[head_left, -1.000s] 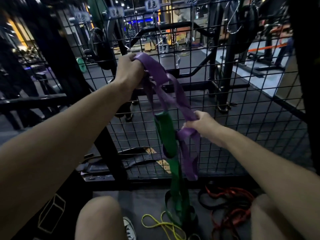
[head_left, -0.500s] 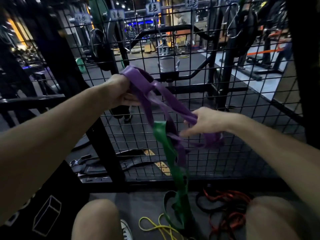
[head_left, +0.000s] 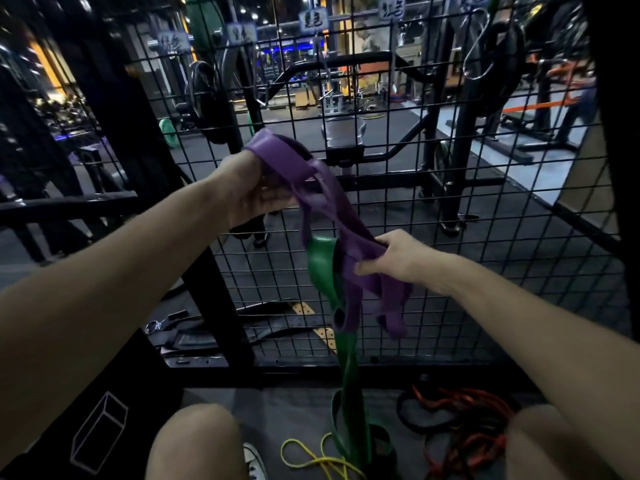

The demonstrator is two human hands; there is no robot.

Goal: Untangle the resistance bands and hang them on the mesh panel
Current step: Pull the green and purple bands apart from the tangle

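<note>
Across upper frame, mesh panel point(head_left: 450, 216) fills the bkgd. Mid-frame, purple band point(head_left: 322, 202) runs twisted btwn both hands, tangled w/ green band point(head_left: 322, 265) that hangs to the floor. Left hand point(head_left: 249, 192), center-left, grips the purple's top loop; right hand point(head_left: 398, 261), center-right, pinches its lower strands. Bottom: red bands point(head_left: 464, 431), yellow band point(head_left: 311, 459).

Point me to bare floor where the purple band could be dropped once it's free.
Free: the dark mat between the left knee and the green band, above the yellow band. Crowded: right of the green band, where red and black bands pile up to the right knee.
</note>
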